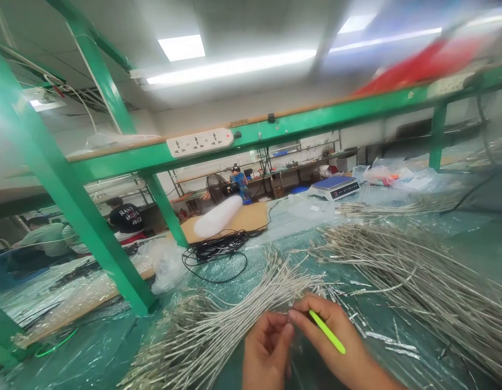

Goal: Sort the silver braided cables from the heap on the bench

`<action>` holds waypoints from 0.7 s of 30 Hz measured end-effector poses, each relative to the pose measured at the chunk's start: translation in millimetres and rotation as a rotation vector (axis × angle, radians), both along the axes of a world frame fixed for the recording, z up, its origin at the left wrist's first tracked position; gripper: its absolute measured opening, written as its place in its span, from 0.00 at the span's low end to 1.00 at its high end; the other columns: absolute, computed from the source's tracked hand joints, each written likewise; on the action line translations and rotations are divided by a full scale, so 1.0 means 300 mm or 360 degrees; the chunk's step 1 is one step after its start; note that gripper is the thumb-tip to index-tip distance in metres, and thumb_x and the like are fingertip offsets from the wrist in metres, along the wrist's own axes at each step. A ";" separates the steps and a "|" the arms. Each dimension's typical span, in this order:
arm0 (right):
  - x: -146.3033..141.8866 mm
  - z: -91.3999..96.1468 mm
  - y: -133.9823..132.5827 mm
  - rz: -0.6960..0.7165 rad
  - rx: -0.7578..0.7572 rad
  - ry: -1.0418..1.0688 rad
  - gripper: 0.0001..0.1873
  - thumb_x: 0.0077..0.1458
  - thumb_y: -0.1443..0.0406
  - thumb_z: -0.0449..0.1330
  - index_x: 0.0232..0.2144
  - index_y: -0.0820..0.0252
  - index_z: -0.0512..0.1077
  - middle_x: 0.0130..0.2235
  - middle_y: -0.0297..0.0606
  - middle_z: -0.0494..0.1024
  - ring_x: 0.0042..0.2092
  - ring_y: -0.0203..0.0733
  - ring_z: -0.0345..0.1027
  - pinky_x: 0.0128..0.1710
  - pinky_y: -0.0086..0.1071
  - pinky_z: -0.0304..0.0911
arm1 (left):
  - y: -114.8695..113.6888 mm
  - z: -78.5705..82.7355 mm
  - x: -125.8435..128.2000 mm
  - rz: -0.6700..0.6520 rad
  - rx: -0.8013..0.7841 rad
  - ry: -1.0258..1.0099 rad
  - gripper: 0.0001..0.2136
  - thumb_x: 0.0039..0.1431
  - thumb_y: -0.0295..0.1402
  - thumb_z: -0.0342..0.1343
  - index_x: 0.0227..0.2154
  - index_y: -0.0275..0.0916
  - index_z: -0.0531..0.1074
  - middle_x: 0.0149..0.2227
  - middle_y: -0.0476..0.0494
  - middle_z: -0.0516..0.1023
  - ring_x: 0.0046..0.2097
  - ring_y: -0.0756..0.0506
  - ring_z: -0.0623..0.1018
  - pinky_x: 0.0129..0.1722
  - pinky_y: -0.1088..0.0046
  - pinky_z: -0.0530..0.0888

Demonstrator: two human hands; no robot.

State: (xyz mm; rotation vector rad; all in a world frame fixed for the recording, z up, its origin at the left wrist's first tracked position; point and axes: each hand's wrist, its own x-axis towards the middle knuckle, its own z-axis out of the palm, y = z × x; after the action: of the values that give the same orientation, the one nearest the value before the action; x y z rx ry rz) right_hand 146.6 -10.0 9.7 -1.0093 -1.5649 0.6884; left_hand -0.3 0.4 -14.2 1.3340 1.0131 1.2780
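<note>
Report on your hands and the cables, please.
Left hand, right hand close together, anything pinched between unclear; right holds yellow-green stick. Pale cable bundle alongside left. Silvery scraps strewn at right.

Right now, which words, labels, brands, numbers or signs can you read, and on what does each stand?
Black shirt: white letters starting "RA"; the rest is too blurred to read.
Scale: white letters and a red mark on its front, too small to read.
White paper at the right: no readable text.
</note>
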 end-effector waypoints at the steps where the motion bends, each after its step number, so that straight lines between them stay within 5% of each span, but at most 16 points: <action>1: -0.004 -0.008 0.000 -0.0067 0.0045 -0.0100 0.14 0.60 0.61 0.56 0.24 0.60 0.70 0.25 0.33 0.68 0.29 0.38 0.64 0.30 0.30 0.58 | -0.003 -0.002 0.005 0.0058 0.0018 0.0037 0.19 0.48 0.48 0.64 0.29 0.35 0.72 0.22 0.52 0.72 0.14 0.58 0.60 0.13 0.82 0.56; 9: -0.005 -0.033 -0.010 -0.0360 0.0271 -0.0516 0.12 0.60 0.66 0.53 0.23 0.58 0.64 0.25 0.34 0.68 0.27 0.39 0.66 0.27 0.30 0.58 | -0.017 -0.014 0.036 0.0337 0.0186 0.0303 0.19 0.49 0.51 0.61 0.24 0.36 0.72 0.21 0.46 0.75 0.22 0.48 0.73 0.22 0.76 0.69; 16: -0.008 -0.022 -0.041 -0.0277 0.0871 -0.0427 0.06 0.56 0.72 0.56 0.33 0.59 0.71 0.26 0.36 0.68 0.28 0.39 0.65 0.27 0.30 0.60 | 0.009 -0.038 0.006 0.0237 0.0131 0.0409 0.08 0.55 0.36 0.57 0.25 0.37 0.71 0.24 0.44 0.76 0.28 0.44 0.74 0.29 0.72 0.70; 21: 0.022 -0.004 -0.039 -0.0423 0.0702 -0.0103 0.03 0.58 0.70 0.57 0.34 0.57 0.70 0.29 0.36 0.70 0.29 0.39 0.65 0.30 0.31 0.60 | 0.029 -0.024 -0.014 0.0209 0.0017 0.0253 0.06 0.52 0.33 0.59 0.26 0.37 0.71 0.22 0.49 0.72 0.23 0.49 0.69 0.23 0.76 0.66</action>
State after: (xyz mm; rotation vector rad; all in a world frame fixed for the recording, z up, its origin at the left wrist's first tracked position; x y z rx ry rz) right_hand 153.1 -21.8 8.6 -0.8866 -1.5133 0.1167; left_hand -4.6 8.9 -21.3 1.4139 1.2231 1.2909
